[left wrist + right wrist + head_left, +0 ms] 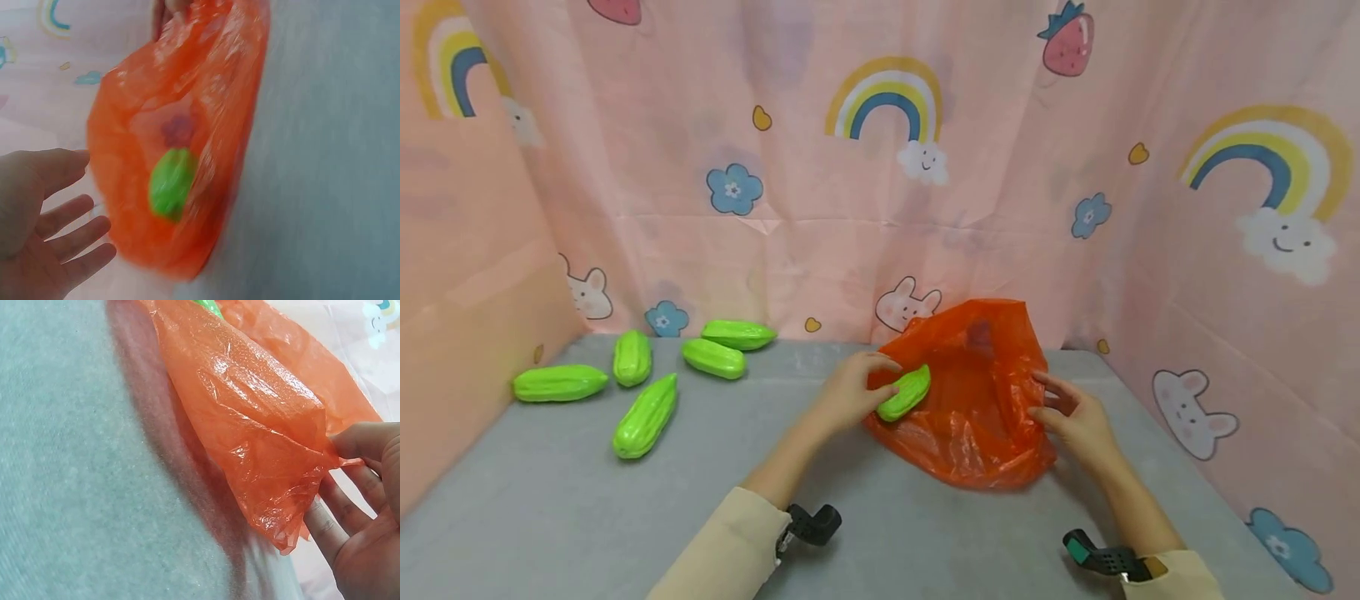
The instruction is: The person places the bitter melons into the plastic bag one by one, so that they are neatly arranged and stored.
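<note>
A thin orange-red plastic bag (973,433) stands with its mouth open on the grey table. My right hand (1078,421) pinches the bag's right edge between thumb and fingers, as the right wrist view shows of the bag (269,437). A glossy green ridged vegetable (906,393), shaped like a short cucumber, is at the left of the bag's mouth. Beside it is my left hand (853,392), at the bag's left edge. In the left wrist view the fingers of my left hand (56,225) are spread and relaxed, apart from the green vegetable (173,184).
Several more green vegetables lie at the table's left, among them one nearest me (645,417), one at the far left (560,383) and one at the back (739,334). A pink printed curtain (820,250) hangs behind the table (550,517) and on both sides.
</note>
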`<state>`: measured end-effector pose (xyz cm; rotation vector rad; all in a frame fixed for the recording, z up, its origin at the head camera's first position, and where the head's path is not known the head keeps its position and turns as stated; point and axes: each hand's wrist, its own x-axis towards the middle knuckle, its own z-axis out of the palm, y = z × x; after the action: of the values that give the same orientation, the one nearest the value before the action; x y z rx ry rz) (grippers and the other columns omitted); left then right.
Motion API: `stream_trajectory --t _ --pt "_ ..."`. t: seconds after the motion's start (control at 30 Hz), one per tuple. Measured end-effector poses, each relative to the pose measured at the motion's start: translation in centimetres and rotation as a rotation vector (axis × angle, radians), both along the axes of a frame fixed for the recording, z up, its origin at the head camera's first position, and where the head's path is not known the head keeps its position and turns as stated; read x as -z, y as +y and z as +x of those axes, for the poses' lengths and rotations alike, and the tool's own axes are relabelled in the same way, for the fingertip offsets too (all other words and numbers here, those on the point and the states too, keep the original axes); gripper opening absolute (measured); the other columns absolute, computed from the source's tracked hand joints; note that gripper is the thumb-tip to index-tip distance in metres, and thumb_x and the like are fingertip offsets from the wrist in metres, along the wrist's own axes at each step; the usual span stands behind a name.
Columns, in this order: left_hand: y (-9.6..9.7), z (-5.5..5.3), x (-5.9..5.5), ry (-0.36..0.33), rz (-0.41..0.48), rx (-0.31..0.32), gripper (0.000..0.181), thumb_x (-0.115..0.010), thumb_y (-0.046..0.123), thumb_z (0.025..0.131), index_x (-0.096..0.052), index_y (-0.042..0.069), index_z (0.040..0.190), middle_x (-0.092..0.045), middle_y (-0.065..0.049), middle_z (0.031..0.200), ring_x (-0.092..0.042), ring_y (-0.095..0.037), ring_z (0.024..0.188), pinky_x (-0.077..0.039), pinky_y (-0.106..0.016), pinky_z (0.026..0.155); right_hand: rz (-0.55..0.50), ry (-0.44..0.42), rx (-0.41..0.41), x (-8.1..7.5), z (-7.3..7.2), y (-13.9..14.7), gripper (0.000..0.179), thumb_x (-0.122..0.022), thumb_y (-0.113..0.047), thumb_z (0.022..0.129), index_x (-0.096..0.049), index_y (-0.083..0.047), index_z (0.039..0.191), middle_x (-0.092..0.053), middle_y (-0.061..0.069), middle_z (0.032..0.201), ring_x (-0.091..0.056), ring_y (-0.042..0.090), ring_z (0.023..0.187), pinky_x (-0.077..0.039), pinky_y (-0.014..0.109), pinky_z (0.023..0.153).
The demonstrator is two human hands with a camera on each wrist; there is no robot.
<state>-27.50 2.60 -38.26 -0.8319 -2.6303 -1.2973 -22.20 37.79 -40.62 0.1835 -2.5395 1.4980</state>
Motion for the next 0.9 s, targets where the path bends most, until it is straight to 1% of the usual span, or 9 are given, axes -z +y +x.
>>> stream_trajectory --t 0.07,0.2,0.27,0.37,0.5,0.63,0.77,0.9 --pt "-1.4 0.2 -0.3 -0.011 -0.022 -0.025 0.032 -0.069 0.017 0.095 -0.07 0.006 0.125 -0.067 -0.011 0.132 -0.058 -0.03 0.129 -0.046 -0.05 0.111 0.004 -0.003 0.007 -0.1 0.0 -0.1 0.059 -0.065 -0.015 0.099 -0.043 -0.001 0.151 -0.051 0.032 0.145 -0.061 -0.013 0.099 -0.058 0.016 0.08" --pt "-4.1 0.4 -0.7 -0.004 -0.07 -0.087 0.033 -0.07 0.02 0.095 -0.07 0.009 0.126 -0.067 -0.008 0.134 -0.059 -0.03 0.129 -0.048 -0.051 0.109 0.017 -0.017 0.016 -0.3 0.1 0.0 0.06 -0.065 -0.018 0.099 -0.042 -0.002 0.152 -0.05 0.03 0.147 -0.059 -0.014 0.1 -0.057 0.015 0.081" --pt "-5.3 0.6 -0.8 0.018 -0.099 -0.106 0.033 -0.07 0.019 0.095 -0.07 0.01 0.126 -0.067 -0.009 0.134 -0.061 -0.03 0.127 -0.05 -0.051 0.107 0.024 -0.019 0.018 -0.4 0.1 0.0 0.06 -0.065 -0.019 0.099 -0.042 -0.003 0.152 -0.05 0.029 0.147 -0.059 -0.013 0.101 -0.057 0.015 0.081" --pt "-6.8 1.0 -1.0 0.044 -0.127 -0.125 0.033 -0.07 0.02 0.095 -0.07 0.01 0.126 -0.066 -0.009 0.136 -0.061 -0.031 0.128 -0.05 -0.051 0.107 0.032 -0.018 0.019 -0.4 0.1 0.0 0.06 -0.065 -0.018 0.099 -0.042 -0.003 0.152 -0.05 0.029 0.147 -0.059 -0.013 0.101 -0.056 0.014 0.081" --pt "-8.5 1.9 -1.5 0.089 -0.142 -0.145 0.034 -0.071 0.02 0.094 -0.069 0.01 0.126 -0.066 -0.01 0.136 -0.06 -0.031 0.129 -0.05 -0.051 0.107 0.04 -0.011 0.014 -0.5 0.1 0.0 0.06 -0.064 -0.018 0.099 -0.042 -0.003 0.153 -0.05 0.028 0.148 -0.057 -0.016 0.101 -0.056 0.013 0.081" --pt "-9.8 2.8 -1.9 0.136 -0.152 -0.161 0.034 -0.071 0.019 0.094 -0.069 0.009 0.127 -0.066 -0.011 0.134 -0.061 -0.032 0.128 -0.05 -0.052 0.105 0.05 0.008 0.005 -0.4 0.1 0.0 0.059 -0.064 -0.017 0.099 -0.042 -0.001 0.152 -0.05 0.03 0.147 -0.056 -0.018 0.1 -0.055 0.012 0.081" --pt "-11.0 3.7 -2.1 0.138 -0.15 -0.179 0.034 -0.072 0.017 0.093 -0.069 0.009 0.126 -0.066 -0.012 0.134 -0.06 -0.033 0.128 -0.051 -0.053 0.104 0.051 0.016 0.001 -0.2 0.1 -0.1 0.058 -0.065 -0.017 0.099 -0.044 0.0 0.151 -0.051 0.03 0.145 -0.058 -0.016 0.1 -0.055 0.013 0.081" --pt "-12.8 4.1 -2.0 0.143 -0.149 -0.204 0.034 -0.071 0.014 0.094 -0.069 0.008 0.127 -0.066 -0.013 0.133 -0.06 -0.035 0.128 -0.053 -0.054 0.1 0.047 0.012 0.015 -0.2 0.1 -0.2 0.058 -0.065 -0.017 0.099 -0.044 -0.001 0.15 -0.052 0.03 0.145 -0.059 -0.014 0.1 -0.056 0.013 0.08"
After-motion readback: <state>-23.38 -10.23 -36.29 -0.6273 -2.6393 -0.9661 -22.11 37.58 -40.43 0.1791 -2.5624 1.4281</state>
